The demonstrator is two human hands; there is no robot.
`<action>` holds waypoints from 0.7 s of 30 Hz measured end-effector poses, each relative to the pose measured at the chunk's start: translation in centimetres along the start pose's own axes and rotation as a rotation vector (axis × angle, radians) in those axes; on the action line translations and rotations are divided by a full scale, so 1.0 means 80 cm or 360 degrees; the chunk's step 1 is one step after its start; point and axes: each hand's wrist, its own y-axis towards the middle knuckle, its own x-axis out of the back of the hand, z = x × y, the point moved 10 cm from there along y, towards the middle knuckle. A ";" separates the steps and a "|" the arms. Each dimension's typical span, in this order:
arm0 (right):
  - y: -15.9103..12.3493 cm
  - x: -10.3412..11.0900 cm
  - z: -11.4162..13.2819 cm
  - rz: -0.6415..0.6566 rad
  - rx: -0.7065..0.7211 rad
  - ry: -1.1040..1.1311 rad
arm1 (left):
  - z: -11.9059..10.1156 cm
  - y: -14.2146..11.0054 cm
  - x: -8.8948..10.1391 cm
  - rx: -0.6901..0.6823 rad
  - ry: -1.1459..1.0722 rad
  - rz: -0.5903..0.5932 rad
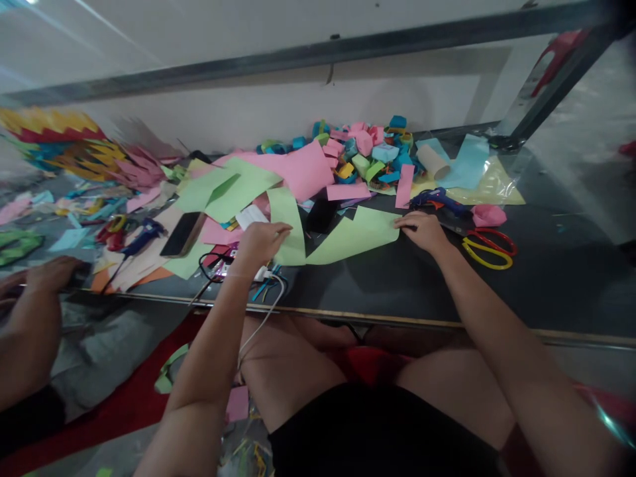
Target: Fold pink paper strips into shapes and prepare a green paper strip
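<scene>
My right hand pinches the right end of a light green paper piece, which slants above the dark table. My left hand has thumb and forefinger closed at another stretch of light green paper. The two green parts meet at a low point between the hands; whether they are one bent sheet I cannot tell. Behind them lies a dark phone-like object, partly covered. Right of my right hand are scissors with red and yellow handles and a blue glue gun.
Cut paper pieces are heaped at the back, near pink sheets and a cardboard tube. A phone and second glue gun lie left. A white cable hangs over the edge. Another person's hand is far left.
</scene>
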 end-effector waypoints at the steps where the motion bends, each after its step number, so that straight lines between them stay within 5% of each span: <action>1: 0.000 0.000 0.000 -0.0002 0.0000 0.0000 | 0.004 0.004 0.014 0.0085 -0.0067 -0.0138; 4: 0.000 -0.001 0.000 0.0020 -0.0004 -0.0016 | -0.009 0.014 0.023 0.0109 -0.0170 -0.0248; 8: 0.000 -0.005 -0.001 0.0117 -0.0040 -0.0056 | -0.032 0.008 -0.043 0.0094 -0.0065 0.0293; 10: 0.000 -0.005 0.001 0.0144 -0.0067 -0.0079 | -0.021 0.000 -0.054 0.0254 0.0004 0.0252; 13: 0.000 0.001 0.010 0.0112 -0.0124 -0.0124 | 0.004 -0.010 -0.045 0.0495 0.0060 0.0018; 18: -0.005 -0.001 0.030 0.0115 -0.0326 -0.0351 | 0.013 -0.002 -0.040 0.0410 0.0018 0.0166; 21: -0.010 -0.018 0.038 0.0201 -0.0387 -0.0464 | 0.037 0.005 -0.017 0.0454 -0.0101 0.0097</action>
